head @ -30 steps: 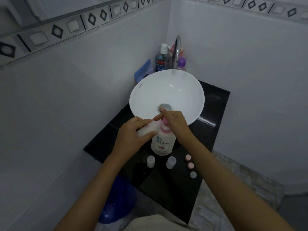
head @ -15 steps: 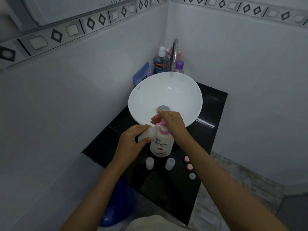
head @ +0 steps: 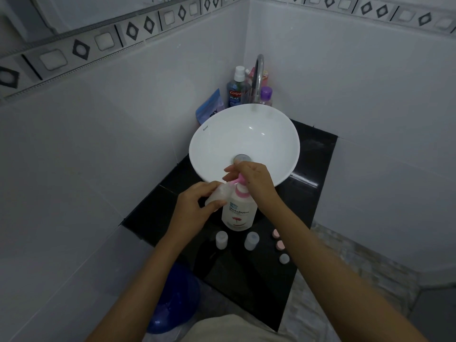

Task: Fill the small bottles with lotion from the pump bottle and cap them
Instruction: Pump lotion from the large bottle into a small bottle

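Observation:
A white pump bottle with a pink pump stands on the black counter in front of the basin. My right hand rests on top of the pink pump head. My left hand holds a small translucent bottle tilted, its mouth against the pump's spout. Two more small bottles stand upright and uncapped nearer to me. Three loose caps lie to their right: two pink caps and one white cap.
A white round basin with a chrome tap fills the back of the counter. Toiletry bottles and a blue pouch stand behind it in the tiled corner. A blue bucket sits on the floor below left.
The pump head has risen under my right hand compared with a second ago. The small bottle stays at the spout in my left hand.

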`<action>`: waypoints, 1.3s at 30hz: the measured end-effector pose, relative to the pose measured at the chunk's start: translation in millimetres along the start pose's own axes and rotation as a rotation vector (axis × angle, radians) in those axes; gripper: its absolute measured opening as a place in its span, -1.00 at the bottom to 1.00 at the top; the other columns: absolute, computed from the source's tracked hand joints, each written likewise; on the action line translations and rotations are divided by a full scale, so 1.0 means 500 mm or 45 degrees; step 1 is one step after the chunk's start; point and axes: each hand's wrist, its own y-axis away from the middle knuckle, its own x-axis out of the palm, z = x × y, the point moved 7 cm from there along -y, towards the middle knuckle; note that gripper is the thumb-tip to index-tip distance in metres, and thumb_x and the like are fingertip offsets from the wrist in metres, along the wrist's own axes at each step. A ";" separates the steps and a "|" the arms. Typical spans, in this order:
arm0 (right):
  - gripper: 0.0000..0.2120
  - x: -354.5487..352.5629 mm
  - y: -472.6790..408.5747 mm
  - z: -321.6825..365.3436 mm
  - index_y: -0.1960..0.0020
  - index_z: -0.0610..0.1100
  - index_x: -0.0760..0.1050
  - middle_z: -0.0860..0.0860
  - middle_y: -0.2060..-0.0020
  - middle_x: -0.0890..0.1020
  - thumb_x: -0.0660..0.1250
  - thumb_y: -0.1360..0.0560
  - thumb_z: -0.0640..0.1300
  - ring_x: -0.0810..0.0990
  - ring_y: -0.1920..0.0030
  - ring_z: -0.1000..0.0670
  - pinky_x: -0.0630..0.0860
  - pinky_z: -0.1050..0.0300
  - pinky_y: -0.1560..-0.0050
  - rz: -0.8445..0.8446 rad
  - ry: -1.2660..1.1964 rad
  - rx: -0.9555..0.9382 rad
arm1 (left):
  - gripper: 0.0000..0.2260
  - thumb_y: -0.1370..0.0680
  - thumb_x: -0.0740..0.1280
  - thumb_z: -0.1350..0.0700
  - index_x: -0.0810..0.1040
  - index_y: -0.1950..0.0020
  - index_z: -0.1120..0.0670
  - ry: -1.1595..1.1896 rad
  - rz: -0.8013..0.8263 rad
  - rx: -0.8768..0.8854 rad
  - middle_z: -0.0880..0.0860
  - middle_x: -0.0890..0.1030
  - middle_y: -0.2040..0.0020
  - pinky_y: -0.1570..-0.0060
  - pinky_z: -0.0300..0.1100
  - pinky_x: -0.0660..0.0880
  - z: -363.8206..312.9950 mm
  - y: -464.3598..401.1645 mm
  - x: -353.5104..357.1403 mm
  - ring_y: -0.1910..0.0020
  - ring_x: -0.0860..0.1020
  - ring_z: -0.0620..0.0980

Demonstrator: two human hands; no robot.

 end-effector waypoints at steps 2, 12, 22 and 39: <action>-0.69 0.001 0.000 0.000 -0.02 -0.28 0.59 -0.08 0.29 0.66 0.15 -0.60 -0.11 0.61 0.29 0.13 0.49 0.28 0.11 0.002 -0.015 -0.019 | -0.64 -0.44 0.45 0.16 0.53 -0.20 -0.06 0.000 -0.002 -0.032 -0.18 0.57 -0.03 0.05 -0.56 0.42 0.005 0.004 -0.003 -0.01 0.52 -0.37; -0.62 -0.014 0.004 -0.008 0.08 -0.36 0.61 -0.05 0.38 0.68 0.18 -0.60 -0.07 0.66 0.31 0.06 0.54 0.31 0.12 -0.009 -0.139 -0.097 | -0.70 -0.39 0.49 0.18 0.53 -0.05 -0.01 -0.006 0.198 -0.027 -0.17 0.60 0.01 -0.05 -0.43 0.47 0.029 0.040 0.068 -0.05 0.56 -0.22; -0.57 -0.008 -0.007 -0.018 0.11 -0.42 0.59 0.01 0.45 0.67 0.14 -0.62 -0.10 0.65 0.34 0.07 0.55 0.30 0.11 0.014 -0.131 -0.097 | -0.69 -0.38 0.49 0.07 0.56 -0.08 0.03 -0.269 0.340 -0.015 -0.06 0.58 -0.03 -0.05 -0.26 0.53 0.104 0.054 0.141 -0.02 0.54 -0.15; -0.59 -0.006 -0.007 -0.020 0.15 -0.38 0.61 0.04 0.44 0.67 0.14 -0.61 -0.11 0.65 0.31 0.06 0.53 0.12 -0.05 -0.010 -0.102 -0.079 | -0.73 -0.40 0.40 -0.02 0.54 -0.09 -0.06 -0.748 0.429 0.048 -0.13 0.59 -0.08 -0.05 -0.20 0.21 0.179 0.060 0.192 -0.11 0.43 -0.08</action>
